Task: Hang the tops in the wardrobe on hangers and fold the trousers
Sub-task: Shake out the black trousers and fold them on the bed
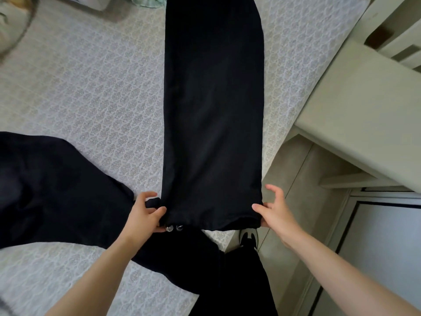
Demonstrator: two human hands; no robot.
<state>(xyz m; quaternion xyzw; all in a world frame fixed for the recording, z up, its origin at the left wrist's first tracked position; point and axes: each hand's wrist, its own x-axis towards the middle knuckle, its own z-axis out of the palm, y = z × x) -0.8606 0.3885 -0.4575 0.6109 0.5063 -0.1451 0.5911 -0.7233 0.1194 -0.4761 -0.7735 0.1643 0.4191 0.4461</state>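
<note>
A pair of black trousers [213, 106] lies stretched lengthwise up the middle of the patterned bed cover [95, 92], legs laid together. My left hand [143, 215] pinches the near left corner of the drawstring hem, beside two small metal toggles [173, 228]. My right hand [276, 213] pinches the near right corner with thumb and forefinger, its other fingers spread. A second black garment [52, 185] lies spread at the left and runs under the hem toward the bed's near edge.
A pale cabinet [364, 106] stands against the bed's right side, with tiled floor [293, 201] between it and me. A light green cloth [151, 1] lies at the far end of the bed. My dark trouser leg and shoe [247, 240] show below.
</note>
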